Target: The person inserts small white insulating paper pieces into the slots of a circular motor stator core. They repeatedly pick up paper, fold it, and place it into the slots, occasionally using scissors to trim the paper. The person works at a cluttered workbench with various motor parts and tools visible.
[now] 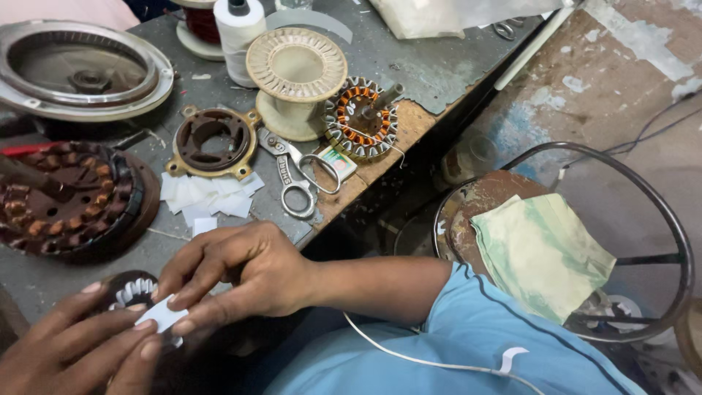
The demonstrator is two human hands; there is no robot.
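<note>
My right hand [234, 274] and my left hand [80, 347] both pinch a small white paper slip [162, 316] between fingertips at the bottom left. Just under them sits a small dark stator [130, 289] with white slips poking out of its slots, partly hidden by my fingers. A loose pile of cut white paper slips [208, 196] lies on the grey worktable [409, 58] just beyond my right hand.
Scissors [296, 172], a brown motor bracket [212, 143], a copper-wound stator [362, 121], an empty cream spool [296, 73], a white thread cone [238, 33], a large wound stator [66, 197] and a metal fan cover [80, 69] crowd the table. A round stool with green cloth [537, 252] stands right.
</note>
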